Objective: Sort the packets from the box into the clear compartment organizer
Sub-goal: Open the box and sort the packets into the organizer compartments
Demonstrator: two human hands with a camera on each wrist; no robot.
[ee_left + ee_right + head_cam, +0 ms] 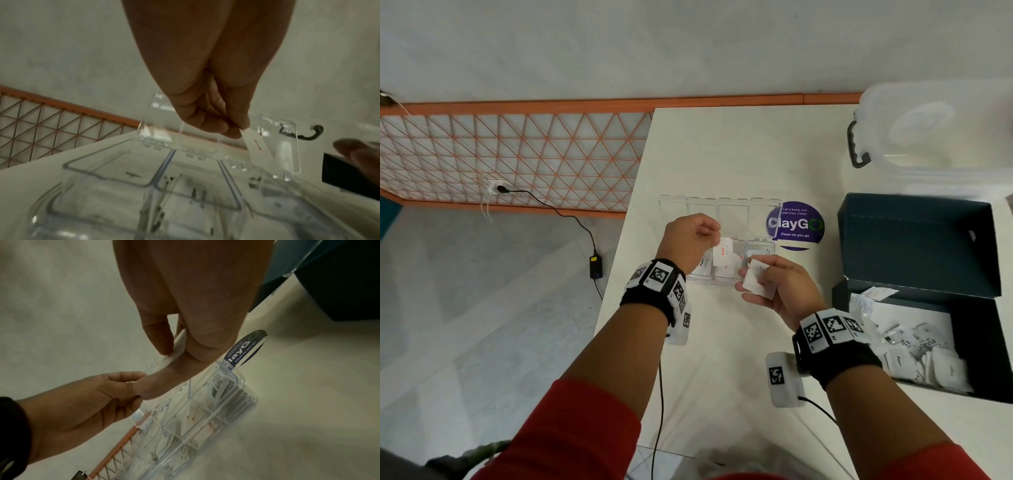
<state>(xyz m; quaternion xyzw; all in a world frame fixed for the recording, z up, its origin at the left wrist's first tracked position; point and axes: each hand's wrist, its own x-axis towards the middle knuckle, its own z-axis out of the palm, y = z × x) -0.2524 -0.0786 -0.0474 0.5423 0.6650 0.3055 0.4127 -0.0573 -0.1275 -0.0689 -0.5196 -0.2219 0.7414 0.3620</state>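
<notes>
The clear compartment organizer [736, 219] lies on the white table with its lids standing up; several white packets lie in its near compartments. My left hand [693, 240] hovers over it and pinches a white packet with red print [723, 253], also seen as the red-print packet [256, 146] hanging from the left hand [207, 118]. My right hand [777, 286] holds a small stack of white packets [755, 279] just right of the organizer; from the right wrist the right hand [185, 337] grips the stack edge-on [179, 345]. The dark box [969, 346] holds several more packets.
A large clear plastic bin [935, 133] with a dark latch stands at the table's back right. A round purple sticker [795, 224] lies beside the organizer. The table's left edge [619, 260] drops to the floor, where a black adapter and cable lie.
</notes>
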